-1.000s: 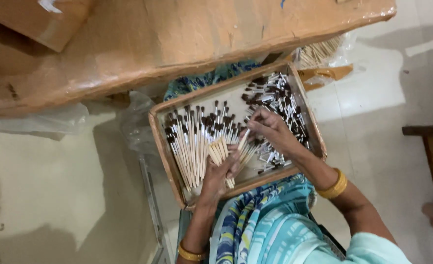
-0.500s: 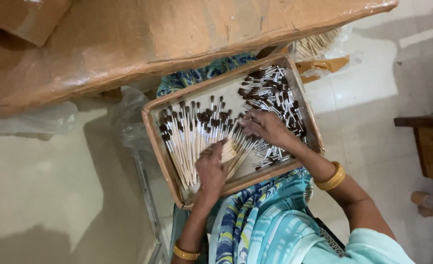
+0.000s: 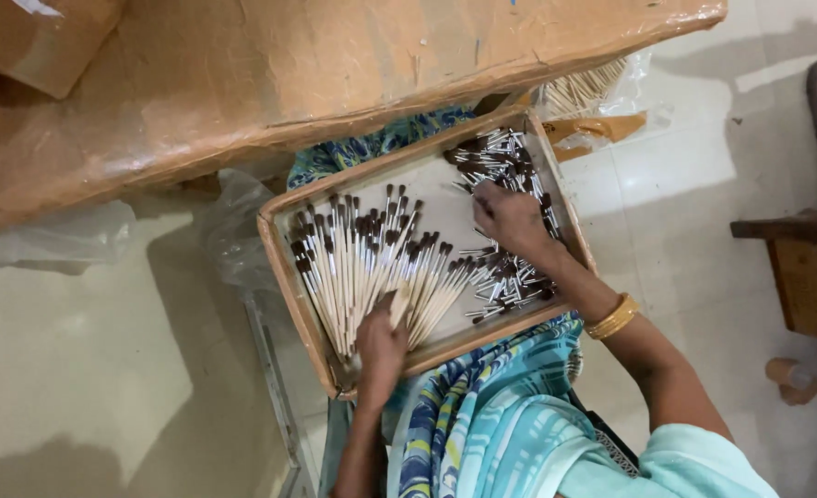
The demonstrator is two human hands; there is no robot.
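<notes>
A shallow cardboard tray (image 3: 284, 267) rests on my lap. On its left side lies a fanned bundle of pale sticks with dark tips (image 3: 362, 258), tips pointing away from me. My left hand (image 3: 381, 346) presses on the near ends of that bundle at the tray's front edge, thumb on the sticks. A loose heap of short dark-capped pieces (image 3: 501, 161) fills the tray's right side. My right hand (image 3: 510, 221) reaches into that heap, fingers curled down among the pieces; what it grips is hidden.
A big brown cardboard box (image 3: 270, 83) looms above the tray. A clear bag of pale sticks (image 3: 584, 92) lies behind the tray's right corner. A wooden stool (image 3: 810, 272) stands at right on the light tiled floor (image 3: 76, 369). A crumpled plastic bag (image 3: 49, 235) lies at left.
My right hand has moved from the bundle's middle out to the loose heap on the right. My left hand slid toward the tray's front edge.
</notes>
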